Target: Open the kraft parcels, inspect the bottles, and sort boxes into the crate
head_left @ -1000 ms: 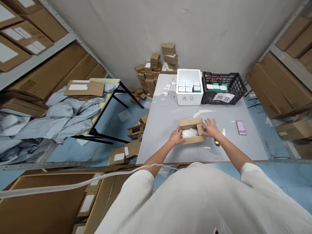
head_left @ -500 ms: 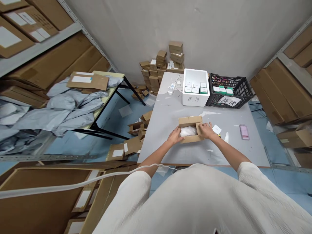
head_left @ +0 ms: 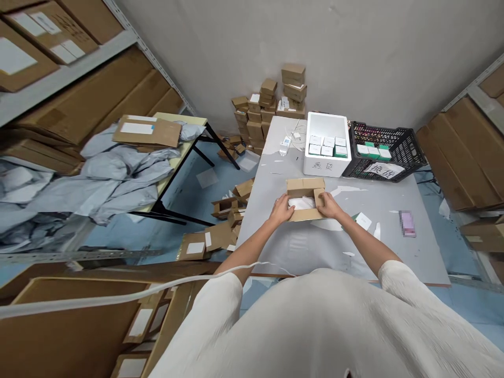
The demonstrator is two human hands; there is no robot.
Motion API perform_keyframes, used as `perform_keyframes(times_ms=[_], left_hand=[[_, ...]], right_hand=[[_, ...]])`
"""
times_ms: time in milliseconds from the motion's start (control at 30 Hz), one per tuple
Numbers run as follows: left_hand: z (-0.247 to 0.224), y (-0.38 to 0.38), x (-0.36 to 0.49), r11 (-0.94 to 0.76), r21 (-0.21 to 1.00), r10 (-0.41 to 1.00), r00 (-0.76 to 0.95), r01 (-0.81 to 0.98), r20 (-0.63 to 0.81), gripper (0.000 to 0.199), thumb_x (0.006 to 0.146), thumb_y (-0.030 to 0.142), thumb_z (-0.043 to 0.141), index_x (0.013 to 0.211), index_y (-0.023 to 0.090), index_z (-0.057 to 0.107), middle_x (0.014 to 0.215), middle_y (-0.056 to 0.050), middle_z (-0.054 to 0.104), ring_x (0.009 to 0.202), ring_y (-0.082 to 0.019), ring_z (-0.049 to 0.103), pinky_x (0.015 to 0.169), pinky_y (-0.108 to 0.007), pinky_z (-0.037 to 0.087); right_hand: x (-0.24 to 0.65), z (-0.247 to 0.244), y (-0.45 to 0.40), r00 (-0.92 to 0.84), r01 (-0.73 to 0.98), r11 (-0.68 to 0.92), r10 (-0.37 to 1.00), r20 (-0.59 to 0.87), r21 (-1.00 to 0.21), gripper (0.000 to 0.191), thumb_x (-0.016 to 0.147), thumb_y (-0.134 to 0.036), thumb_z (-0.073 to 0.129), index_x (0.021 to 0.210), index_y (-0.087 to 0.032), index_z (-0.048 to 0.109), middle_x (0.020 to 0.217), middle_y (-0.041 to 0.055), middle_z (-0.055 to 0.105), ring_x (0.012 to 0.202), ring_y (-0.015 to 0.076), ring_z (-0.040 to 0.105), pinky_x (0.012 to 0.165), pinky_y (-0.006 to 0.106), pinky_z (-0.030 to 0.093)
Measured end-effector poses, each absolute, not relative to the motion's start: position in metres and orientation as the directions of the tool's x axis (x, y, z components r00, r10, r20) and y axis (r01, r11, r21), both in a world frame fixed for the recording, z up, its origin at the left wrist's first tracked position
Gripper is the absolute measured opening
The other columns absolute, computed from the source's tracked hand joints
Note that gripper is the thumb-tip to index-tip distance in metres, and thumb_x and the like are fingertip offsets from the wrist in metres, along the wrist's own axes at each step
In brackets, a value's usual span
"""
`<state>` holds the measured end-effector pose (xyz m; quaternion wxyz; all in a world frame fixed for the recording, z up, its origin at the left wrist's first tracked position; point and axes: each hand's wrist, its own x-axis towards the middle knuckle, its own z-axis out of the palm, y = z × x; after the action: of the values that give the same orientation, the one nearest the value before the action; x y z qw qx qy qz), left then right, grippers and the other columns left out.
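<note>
A small brown cardboard box (head_left: 305, 214) with its flaps up is between my two hands over the grey table (head_left: 271, 236). White plastic wrap (head_left: 301, 203) shows inside it. My left hand (head_left: 282, 209) grips the box's left end, thumb toward the inside. At the other end my right hand (head_left: 329, 205) closes on the right flap and wall. Just beyond my right wrist lies a small white and green box (head_left: 362, 221), partly covered by the forearm.
At the table's back stand a white foam bin (head_left: 324, 167) and a black crate (head_left: 409, 149), each holding small white-green boxes. A pink item (head_left: 407, 223) lies at right. Grey mailing bags (head_left: 106, 173) cover the side table. A white cable (head_left: 118, 300) crosses before me.
The cardboard box and both hands have moved slightly away from me across the table. More of the white and green box shows beside my right forearm. The view has shifted a little.
</note>
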<state>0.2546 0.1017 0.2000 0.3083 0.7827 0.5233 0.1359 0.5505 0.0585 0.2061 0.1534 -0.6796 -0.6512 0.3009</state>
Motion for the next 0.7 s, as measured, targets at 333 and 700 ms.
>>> perform_keyframes(times_ms=[333,700], left_hand=[[0.189,0.168,0.243,-0.200,0.630,0.953,0.298,0.750,-0.052,0.054,0.099,0.039,0.057,0.149,0.019,0.057,0.179,-0.015,0.032,0.161,-0.038,0.037,0.131,-0.055,0.034],[0.174,0.183,0.240,-0.101,0.617,0.943,0.272,0.781,-0.191,0.053,0.103,0.048,0.054,0.150,0.025,0.056,0.181,-0.014,0.029,0.165,-0.040,0.031,0.130,-0.062,0.031]], right_hand=[[0.528,0.181,0.126,0.010,0.701,-0.050,0.998,-0.060,-0.712,0.055,0.084,-0.037,0.066,0.137,-0.025,0.058,0.163,0.0152,0.041,0.147,0.0351,0.049,0.123,0.056,0.047],[0.530,0.163,0.144,0.053,0.658,-0.138,0.989,-0.138,-0.741,0.057,0.085,-0.037,0.066,0.140,-0.022,0.063,0.168,0.0161,0.041,0.166,0.0386,0.026,0.127,0.062,0.042]])
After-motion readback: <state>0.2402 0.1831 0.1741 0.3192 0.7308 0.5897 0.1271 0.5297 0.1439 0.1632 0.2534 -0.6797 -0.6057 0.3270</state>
